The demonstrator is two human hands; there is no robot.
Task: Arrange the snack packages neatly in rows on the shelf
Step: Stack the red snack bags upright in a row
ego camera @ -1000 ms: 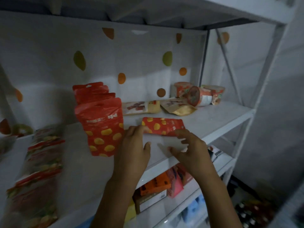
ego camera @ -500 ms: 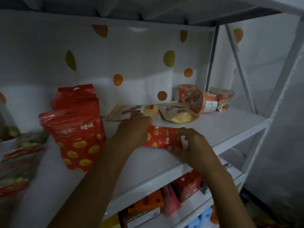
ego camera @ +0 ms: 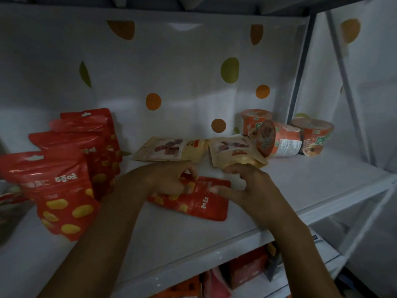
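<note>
At the front edge of a white shelf (ego camera: 300,186), two bare hands work on one flat red pouch (ego camera: 204,203).

Nearest, both forearms reach in from below. The pouch lies face up just behind the front edge, near the middle, its long axis running left to right, directly under and between the hands. The left hand (ego camera: 165,179) is on its left end, fingers curled and pinching it. The right hand (ego camera: 255,190) has its thumb on the right end, fingers curled above; whether it grips is unclear. The left hand is nearer the standing red pouches (ego camera: 62,190), lined front to back toward the left edge, probably where this one goes. Further back, two beige pouches (ego camera: 167,148) lie flat. In the back right corner are three noodle cups (ego camera: 279,138), one tipped over. All packs look sealed.
</note>
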